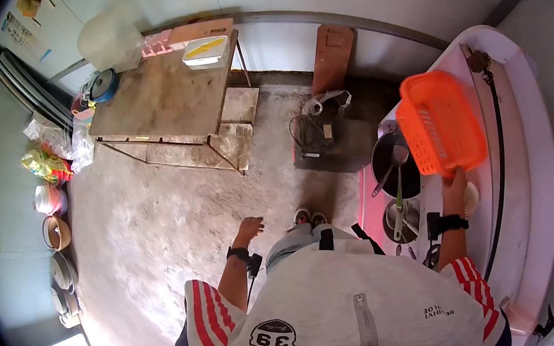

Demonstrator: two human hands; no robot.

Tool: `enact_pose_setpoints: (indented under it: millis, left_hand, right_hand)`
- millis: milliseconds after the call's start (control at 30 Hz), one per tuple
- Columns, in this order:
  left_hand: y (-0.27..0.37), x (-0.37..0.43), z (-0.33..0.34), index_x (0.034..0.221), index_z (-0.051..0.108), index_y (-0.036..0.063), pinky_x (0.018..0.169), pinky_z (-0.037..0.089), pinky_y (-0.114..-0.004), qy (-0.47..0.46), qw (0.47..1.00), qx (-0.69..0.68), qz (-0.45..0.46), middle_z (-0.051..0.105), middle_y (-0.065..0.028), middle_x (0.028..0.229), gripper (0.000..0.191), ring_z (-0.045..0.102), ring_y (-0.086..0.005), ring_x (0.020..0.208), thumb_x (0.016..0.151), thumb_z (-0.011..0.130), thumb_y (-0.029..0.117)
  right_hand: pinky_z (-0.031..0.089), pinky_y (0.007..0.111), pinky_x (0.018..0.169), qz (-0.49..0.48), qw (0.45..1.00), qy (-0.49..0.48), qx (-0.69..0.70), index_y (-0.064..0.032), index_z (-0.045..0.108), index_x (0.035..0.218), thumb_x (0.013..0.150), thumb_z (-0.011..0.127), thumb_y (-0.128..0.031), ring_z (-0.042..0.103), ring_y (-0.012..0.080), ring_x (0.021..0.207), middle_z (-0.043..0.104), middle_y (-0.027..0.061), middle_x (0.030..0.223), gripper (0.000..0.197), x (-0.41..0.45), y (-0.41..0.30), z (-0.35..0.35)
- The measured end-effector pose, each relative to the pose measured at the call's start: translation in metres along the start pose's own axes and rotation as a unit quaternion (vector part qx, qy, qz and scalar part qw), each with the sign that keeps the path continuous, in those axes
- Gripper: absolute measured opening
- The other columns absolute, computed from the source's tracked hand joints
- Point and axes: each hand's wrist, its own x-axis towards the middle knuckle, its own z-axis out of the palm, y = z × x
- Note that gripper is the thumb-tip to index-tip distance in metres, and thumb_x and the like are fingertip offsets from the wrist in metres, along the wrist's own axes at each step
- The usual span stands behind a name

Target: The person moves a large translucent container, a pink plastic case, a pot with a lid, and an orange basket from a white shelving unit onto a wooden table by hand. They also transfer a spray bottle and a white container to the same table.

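My right hand (455, 185) grips the near end of an orange plastic basket (448, 122), tilted over the pink-white counter at the right. Beside the basket stands a dark wok (384, 158) with a spatula (400, 154) in it. Nearer to me is a metal pot (390, 223) with a green-and-white-handled utensil (399, 219) lying across it. A pale round bowl (470, 198) sits partly behind my right wrist. My left hand (250, 228) hangs over the concrete floor, fingers slightly curled, holding nothing.
A low wooden table (160, 99) ahead at the left bears a white lidded container (206, 53) and a blue pan (103, 85). A dark box (337, 146) stands before the counter. Bags, a basket (56, 233) and pots (63, 272) line the left wall. A black hose (498, 152) runs along the counter.
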Motion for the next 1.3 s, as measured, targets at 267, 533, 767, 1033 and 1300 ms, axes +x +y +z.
enact_pose_setpoints:
  millis: [267, 533, 767, 1033, 1300]
  left_hand:
    - [0.062, 0.021, 0.041, 0.091, 0.06, -0.0019, 0.058, 0.048, -0.031, -0.037, 0.979, 0.056, 0.191, 0.064, -0.0094, 0.076, 0.032, 0.061, -0.0189, 0.067, 0.083, 0.061, 0.029]
    - [0.124, -0.014, -0.019, 0.129, 0.041, 0.0067, 0.069, 0.045, -0.028, -0.01, 0.964, -0.196, 0.18, 0.059, -0.0081, 0.11, 0.061, 0.06, -0.0163, 0.082, 0.092, 0.03, 0.055]
    - [0.154, -0.029, -0.148, 0.132, 0.042, 0.001, 0.096, 0.037, -0.033, 0.113, 0.922, -0.269, 0.255, 0.052, -0.0072, 0.126, 0.062, 0.049, -0.0176, 0.115, 0.094, 0.032, 0.05]
    - [0.185, -0.023, -0.262, 0.123, 0.049, -0.003, 0.082, 0.046, -0.028, 0.11, 0.94, -0.149, 0.288, 0.057, -0.0108, 0.113, 0.047, 0.056, -0.0151, 0.1, 0.089, 0.055, 0.029]
    - [0.215, 0.039, -0.252, 0.123, 0.042, 0.001, 0.071, 0.05, -0.033, 0.096, 0.96, -0.082, 0.249, 0.061, -0.0118, 0.103, 0.054, 0.061, -0.0184, 0.084, 0.088, 0.057, 0.039]
  right_hand:
    - [0.051, 0.036, 0.087, 0.246, 0.723, -0.129, 0.632, -0.002, 0.047, 0.119, 0.078, 0.051, -0.002, 0.057, 0.0236, 0.103, 0.055, 0.0088, 0.113, 0.04, 0.001, -0.059, 0.061]
    - [0.055, 0.033, 0.076, 0.242, 0.714, -0.342, 0.561, 0.0017, 0.046, 0.118, 0.075, 0.046, 0.005, 0.061, 0.0222, 0.095, 0.058, 0.0108, 0.108, 0.043, 0.01, -0.183, 0.154]
    - [0.052, 0.029, 0.08, 0.185, 0.651, -0.497, 0.543, 0.0018, 0.042, 0.126, 0.075, 0.044, 0.006, 0.06, 0.0202, 0.097, 0.055, 0.0104, 0.113, 0.051, 0.02, -0.316, 0.244]
    - [0.046, 0.024, 0.074, -0.024, 0.714, -0.568, 0.408, -0.0001, 0.052, 0.121, 0.077, 0.052, -0.004, 0.055, 0.0097, 0.088, 0.059, 0.0021, 0.099, 0.043, 0.098, -0.485, 0.384]
    - [0.043, 0.033, 0.087, -0.208, 0.819, -0.511, 0.157, 0.0019, 0.048, 0.126, 0.079, 0.048, -0.001, 0.055, 0.027, 0.105, 0.056, 0.0194, 0.119, 0.047, 0.169, -0.579, 0.553]
